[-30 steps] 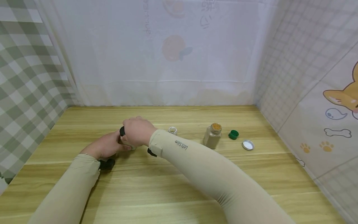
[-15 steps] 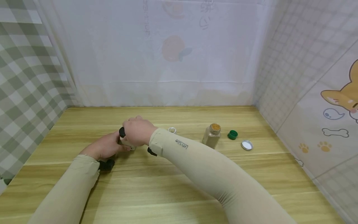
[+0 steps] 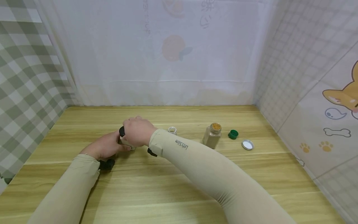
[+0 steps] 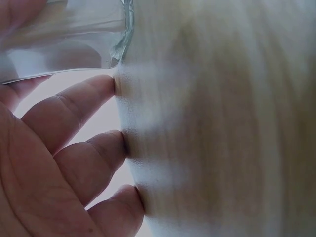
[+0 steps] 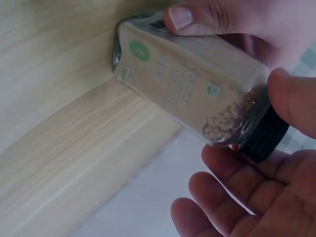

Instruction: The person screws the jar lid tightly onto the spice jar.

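A square glass spice jar (image 5: 173, 79) with a pale label and a black cap (image 5: 264, 136) stands on the table at the left; small beige pieces show near its neck. My left hand (image 3: 107, 144) grips the jar's body low down, thumb along one side in the right wrist view. In the left wrist view the clear glass base (image 4: 59, 52) meets the wood, and the left hand's other fingertips touch the tabletop. From above, my right hand (image 3: 139, 130) pinches the black cap between thumb and fingers. In the head view the two hands hide most of the jar.
Right of the hands stands an uncapped glass jar (image 3: 211, 138) of brownish powder, orange at its mouth. A green cap (image 3: 233, 134) and a silver-rimmed white lid (image 3: 247, 144) lie beyond it. A small silver-rimmed mouth (image 3: 172, 130) shows behind the right sleeve. Cloth walls border the table.
Both hands stay at the jar in nearly the same place. A little more of the jar's pale side shows between them than one second ago.
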### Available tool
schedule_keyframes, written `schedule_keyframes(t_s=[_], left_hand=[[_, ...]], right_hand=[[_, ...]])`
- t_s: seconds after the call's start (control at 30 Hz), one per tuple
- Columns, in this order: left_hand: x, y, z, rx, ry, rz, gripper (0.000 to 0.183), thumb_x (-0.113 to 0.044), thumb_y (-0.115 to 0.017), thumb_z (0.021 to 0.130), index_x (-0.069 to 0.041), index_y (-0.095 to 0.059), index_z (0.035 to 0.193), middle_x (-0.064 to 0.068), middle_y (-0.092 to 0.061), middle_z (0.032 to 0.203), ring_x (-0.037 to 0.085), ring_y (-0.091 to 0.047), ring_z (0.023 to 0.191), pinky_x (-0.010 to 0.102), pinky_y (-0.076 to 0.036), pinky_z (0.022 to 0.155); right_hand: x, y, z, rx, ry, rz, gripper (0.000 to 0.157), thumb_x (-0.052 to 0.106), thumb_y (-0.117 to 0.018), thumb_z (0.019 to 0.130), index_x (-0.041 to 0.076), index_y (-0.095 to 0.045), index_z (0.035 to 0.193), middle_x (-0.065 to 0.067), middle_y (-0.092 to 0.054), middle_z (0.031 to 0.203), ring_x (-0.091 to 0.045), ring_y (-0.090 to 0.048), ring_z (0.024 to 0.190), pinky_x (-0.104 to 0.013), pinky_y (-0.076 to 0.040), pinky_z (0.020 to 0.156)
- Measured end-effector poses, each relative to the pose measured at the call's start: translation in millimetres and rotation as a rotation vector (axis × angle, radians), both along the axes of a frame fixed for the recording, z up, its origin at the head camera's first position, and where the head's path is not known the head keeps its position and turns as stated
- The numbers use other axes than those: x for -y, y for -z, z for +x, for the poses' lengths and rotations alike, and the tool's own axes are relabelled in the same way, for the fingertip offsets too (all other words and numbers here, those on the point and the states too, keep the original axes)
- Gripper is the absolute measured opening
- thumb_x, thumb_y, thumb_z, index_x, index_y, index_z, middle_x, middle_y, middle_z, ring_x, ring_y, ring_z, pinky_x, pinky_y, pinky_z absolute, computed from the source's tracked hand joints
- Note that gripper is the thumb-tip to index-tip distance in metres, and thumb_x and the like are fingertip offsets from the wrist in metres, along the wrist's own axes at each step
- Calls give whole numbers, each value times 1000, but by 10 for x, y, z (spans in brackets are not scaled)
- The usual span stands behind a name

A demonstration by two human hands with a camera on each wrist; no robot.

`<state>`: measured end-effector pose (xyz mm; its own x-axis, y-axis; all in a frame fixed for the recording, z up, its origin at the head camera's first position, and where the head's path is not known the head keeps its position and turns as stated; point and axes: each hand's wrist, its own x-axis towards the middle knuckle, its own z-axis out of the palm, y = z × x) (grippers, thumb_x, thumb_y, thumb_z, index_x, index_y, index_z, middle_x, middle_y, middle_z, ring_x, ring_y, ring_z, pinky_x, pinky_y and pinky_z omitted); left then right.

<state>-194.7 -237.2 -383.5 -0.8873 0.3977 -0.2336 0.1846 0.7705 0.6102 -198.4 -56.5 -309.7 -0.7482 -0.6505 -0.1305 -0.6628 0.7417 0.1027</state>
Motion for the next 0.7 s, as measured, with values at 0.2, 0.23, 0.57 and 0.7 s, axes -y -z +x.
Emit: schedule_keyframes(t_s=[0.2, 0.23, 0.57, 0.7], left_hand=[[2, 0, 5, 3, -2, 1, 86, -46, -75, 97, -11, -33, 163, 19, -63, 141, 37, -63, 122, 56, -50, 102], [3, 2, 4, 1, -1, -1, 87, -46, -75, 97, -11, -32, 163, 19, -63, 142, 37, -63, 122, 56, -50, 102], [-7, -2, 19, -12, 4, -5, 86, -47, -74, 97, -13, -31, 164, 20, -59, 147, 41, -60, 129, 60, -48, 105], [-9, -12, 30, -11, 4, -4, 86, -46, -74, 98, -14, -30, 165, 21, -57, 151, 45, -56, 135, 62, -46, 108]], right_hand=[[-7, -3, 18, 6, 9, -15, 46, 48, -54, 108, 9, -61, 132, 1, -67, 116, -17, -60, 106, -29, -54, 95], [-8, -4, 21, 5, 9, -15, 46, 48, -54, 108, 9, -61, 132, 1, -67, 116, -17, -61, 107, -29, -54, 95], [-11, -2, 40, 22, 28, -28, 46, 48, -52, 109, 9, -61, 133, -1, -66, 119, -19, -60, 109, -31, -57, 91], [-12, -2, 44, 26, 36, -35, 46, 48, -52, 109, 8, -61, 132, -2, -66, 118, -20, -60, 108, -31, -58, 88]])
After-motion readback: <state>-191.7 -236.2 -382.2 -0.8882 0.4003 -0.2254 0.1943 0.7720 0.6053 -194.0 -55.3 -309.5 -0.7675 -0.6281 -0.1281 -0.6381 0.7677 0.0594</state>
